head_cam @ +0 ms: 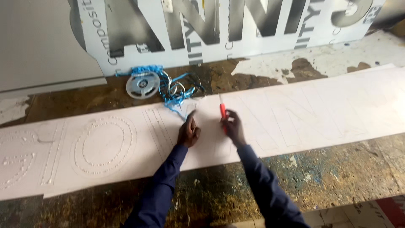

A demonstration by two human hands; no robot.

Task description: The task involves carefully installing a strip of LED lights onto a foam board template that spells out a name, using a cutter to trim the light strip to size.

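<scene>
A long white board (295, 114) lies on the floor with faint letter outlines, some at the left filled with rows of small dots. My left hand (188, 131) rests on the board near its middle, fingers curled, holding a small dark piece against the surface. My right hand (233, 128) grips a red-handled tool (222, 111) that stands upright with its tip toward the board's far edge. A tangle of blue wire with small light modules (179, 90) lies just beyond my left hand, spilling onto the board.
A white reel (143, 85) sits behind the wire tangle. A large printed panel (228, 29) with cut-out grey letters leans at the back. The floor (337, 177) is worn, dark and paint-stained. A red and white sheet (379, 213) lies at bottom right.
</scene>
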